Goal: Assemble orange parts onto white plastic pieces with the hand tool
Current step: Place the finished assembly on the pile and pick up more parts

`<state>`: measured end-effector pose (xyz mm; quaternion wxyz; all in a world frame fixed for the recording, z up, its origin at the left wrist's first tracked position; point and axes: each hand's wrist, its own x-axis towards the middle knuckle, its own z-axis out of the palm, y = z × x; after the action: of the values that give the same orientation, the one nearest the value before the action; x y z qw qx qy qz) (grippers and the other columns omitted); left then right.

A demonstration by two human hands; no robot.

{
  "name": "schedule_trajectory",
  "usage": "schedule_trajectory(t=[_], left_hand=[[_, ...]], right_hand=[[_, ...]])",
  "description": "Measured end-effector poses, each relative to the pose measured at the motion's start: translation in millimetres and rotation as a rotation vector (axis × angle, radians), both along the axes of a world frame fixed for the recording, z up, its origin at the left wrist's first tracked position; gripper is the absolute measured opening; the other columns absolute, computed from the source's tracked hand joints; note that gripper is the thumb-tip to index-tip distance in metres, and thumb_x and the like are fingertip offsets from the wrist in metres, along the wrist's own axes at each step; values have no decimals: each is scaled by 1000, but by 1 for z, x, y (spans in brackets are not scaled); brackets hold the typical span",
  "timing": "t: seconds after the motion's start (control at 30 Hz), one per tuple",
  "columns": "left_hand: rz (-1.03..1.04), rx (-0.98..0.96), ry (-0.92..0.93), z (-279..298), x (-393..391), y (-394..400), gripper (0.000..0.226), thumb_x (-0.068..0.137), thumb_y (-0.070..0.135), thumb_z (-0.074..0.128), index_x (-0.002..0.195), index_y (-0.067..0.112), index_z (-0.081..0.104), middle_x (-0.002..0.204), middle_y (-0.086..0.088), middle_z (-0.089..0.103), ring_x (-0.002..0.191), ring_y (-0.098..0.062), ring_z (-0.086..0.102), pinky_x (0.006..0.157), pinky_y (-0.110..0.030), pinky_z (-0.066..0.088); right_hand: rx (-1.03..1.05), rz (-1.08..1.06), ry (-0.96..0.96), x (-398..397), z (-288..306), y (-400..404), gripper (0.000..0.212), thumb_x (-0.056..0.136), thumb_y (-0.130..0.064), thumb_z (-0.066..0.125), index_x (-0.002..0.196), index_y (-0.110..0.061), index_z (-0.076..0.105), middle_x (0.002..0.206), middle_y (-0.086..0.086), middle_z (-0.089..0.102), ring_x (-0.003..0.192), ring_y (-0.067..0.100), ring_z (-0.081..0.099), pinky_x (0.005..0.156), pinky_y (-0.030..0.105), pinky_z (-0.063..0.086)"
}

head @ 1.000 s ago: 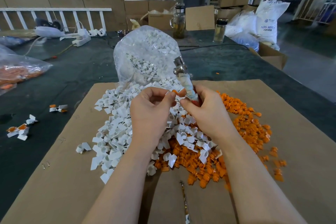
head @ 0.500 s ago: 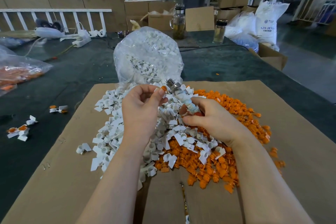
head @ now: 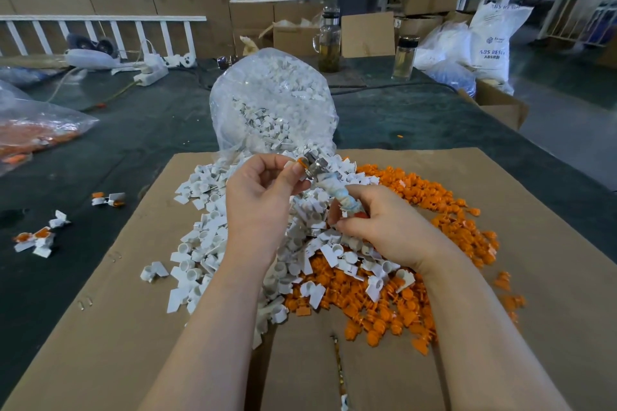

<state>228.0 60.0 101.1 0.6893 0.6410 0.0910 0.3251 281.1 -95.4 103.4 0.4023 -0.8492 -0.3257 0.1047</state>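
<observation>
An orange part [head: 302, 162] sits at the metal head of the hand tool [head: 329, 181], just above the middle of the view. The left hand [head: 263, 200] pinches that part, and what looks like a white piece with it, between thumb and curled forefinger. The tool slants from the part down toward four o'clock, where the right hand [head: 384, 227] has its fingers wrapped round the taped handle; both grips are closed on what they hold.

Below the hands a heap of white plastic pieces [head: 207, 243] spreads toward seven o'clock, and a heap of orange parts [head: 417, 294] toward four o'clock, the two mixing under the right wrist. Both lie on a cardboard sheet [head: 100, 327] on the dark green counter [head: 150, 123]. At twelve o'clock a clear bag of white pieces [head: 273, 100] stands at the sheet's far edge. At nine o'clock, off the sheet, lie a few joined white-and-orange pieces [head: 36, 238].
</observation>
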Motion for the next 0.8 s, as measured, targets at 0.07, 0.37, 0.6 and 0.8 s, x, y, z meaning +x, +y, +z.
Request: schedule_trajectory(t=[0.07,0.37,0.6,0.8], left_hand=[[3,-11,-4,-1,0,1,11,90,1,66,83,8,64,68,2,67,60,-8,68,61,-14,52],[-8,-33,-3,-5,3,4,9,91,2,65,84,7,65,63,7,69,61,-7,68,64,-16,53],[143,-326,-73,0,-2,27,4,88,9,70,90,10,68,84,-2,77,80,-16,74,72,-22,58],[472,-1043,-150,-2,-14,81,11,100,12,55,104,7,65,100,-3,75,81,-5,74,70,-18,59]], right_hand=[[0,2,-12,0,0,1,23,87,-12,63,83,-34,61,80,-9,66,72,8,63,71,37,51],[-21,-5,-50,1,-1,4,22,87,-7,57,82,-28,63,70,-8,61,55,2,53,56,31,45],[43,-147,-167,4,-8,5,3,88,-20,62,91,-19,63,80,-2,65,71,17,61,64,42,52],[-65,-536,-271,18,-15,-6,11,91,-29,58,83,-23,53,71,-9,54,62,9,51,48,24,30]])
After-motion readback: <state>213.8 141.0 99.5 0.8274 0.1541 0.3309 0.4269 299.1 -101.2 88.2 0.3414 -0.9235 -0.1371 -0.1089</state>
